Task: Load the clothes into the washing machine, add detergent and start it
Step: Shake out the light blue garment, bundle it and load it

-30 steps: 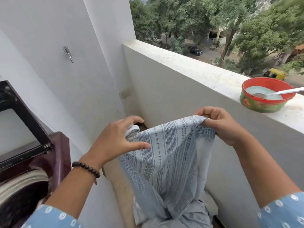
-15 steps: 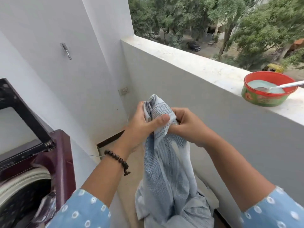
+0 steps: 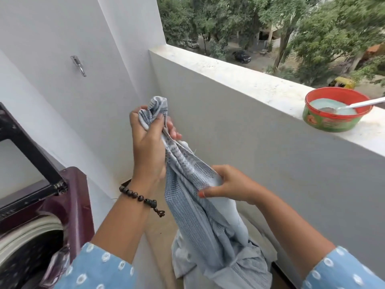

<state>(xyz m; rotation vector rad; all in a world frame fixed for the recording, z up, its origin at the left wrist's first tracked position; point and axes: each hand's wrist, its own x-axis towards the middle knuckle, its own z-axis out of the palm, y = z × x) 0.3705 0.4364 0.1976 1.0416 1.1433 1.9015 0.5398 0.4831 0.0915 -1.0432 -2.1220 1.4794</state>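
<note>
The left hand [image 3: 149, 142] is gripping the bunched top of a pale blue patterned garment [image 3: 208, 226], raised in front of the grey balcony wall, with its fingers and thumb curled tight around the gathered cloth so that a small knot of fabric is sticking out above the fist. The right hand [image 3: 227, 187] is sitting lower and to the right, pinching a fold of the same garment between thumb and fingers, so both grips are clamped on the cloth. The garment is hanging down between the two forearms and trailing into a heap of pale fabric near the floor (its lower end is running out of view at the bottom edge). A beaded bracelet [image 3: 139, 198] is circling the left wrist.

The washing machine [image 3: 68, 205], maroon with its dark lid [image 3: 27, 147] standing open, is showing at the lower left, well apart from the garment; something dark and spotted is lying in its drum. On the parapet ledge [image 3: 239, 78] at the right, a red-rimmed green bowl [image 3: 333, 119] is holding pale powder with a spoon [image 3: 358, 105] resting in it. A metal hook [image 3: 78, 65] is fixed to the left wall.
</note>
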